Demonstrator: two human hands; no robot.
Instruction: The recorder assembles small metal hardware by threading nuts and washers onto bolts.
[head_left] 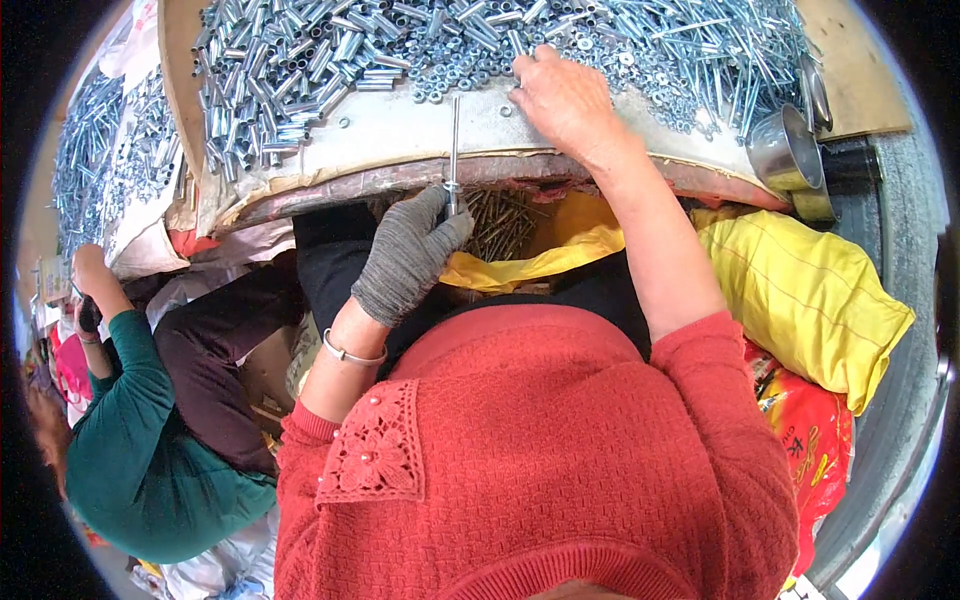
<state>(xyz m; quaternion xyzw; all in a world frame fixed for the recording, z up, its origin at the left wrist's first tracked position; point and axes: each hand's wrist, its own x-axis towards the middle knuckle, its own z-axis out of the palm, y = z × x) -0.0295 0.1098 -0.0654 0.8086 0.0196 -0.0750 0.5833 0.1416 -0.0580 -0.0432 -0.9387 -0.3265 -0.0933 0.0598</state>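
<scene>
My left hand (408, 258), in a grey knitted glove, is closed around the lower end of a long thin bolt (455, 140). The bolt's bare shaft points away from me over the table edge, and small metal pieces sit on it near my fingertips. My bare right hand (565, 100) reaches to the near edge of a heap of nuts (470, 82), its fingers curled in. What its fingertips grip, if anything, is hidden. Left of the nuts lie metal sleeves (300, 70); washers (625, 58) and a pile of long bolts (740, 50) spread to the right.
An open yellow sack (540, 265) holding bolt-like pieces hangs below the table edge (380, 125). A metal cup (785, 150) stands at the right, above a full yellow bag (800, 290). At the left, a co-worker in a green top (150, 430) sits at another hardware heap.
</scene>
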